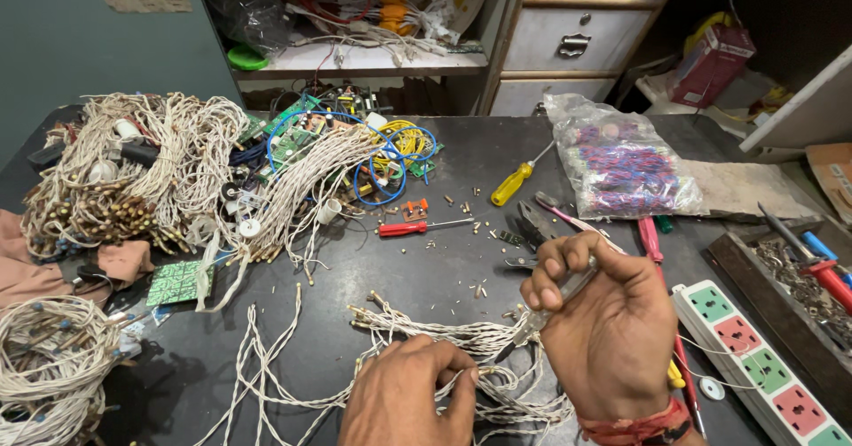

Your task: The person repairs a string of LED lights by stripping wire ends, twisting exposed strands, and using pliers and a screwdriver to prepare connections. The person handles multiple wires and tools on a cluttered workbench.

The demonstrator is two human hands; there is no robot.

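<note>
Bare dark table [461,166] lies open just left of the yellow screwdriver [512,184], dotted with small screws. Further left, wire bundles [133,175] block the way; right of it, a plastic bag [621,166] and pliers [532,224] crowd the surface.

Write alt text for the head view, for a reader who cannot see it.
Two bare hands work on twisted white wires on a dark table: the left hand pinches a wire end, the right hand grips a thin tool. Around them lie wire bundles, screwdrivers, pliers, loose screws, and a power strip.
</note>
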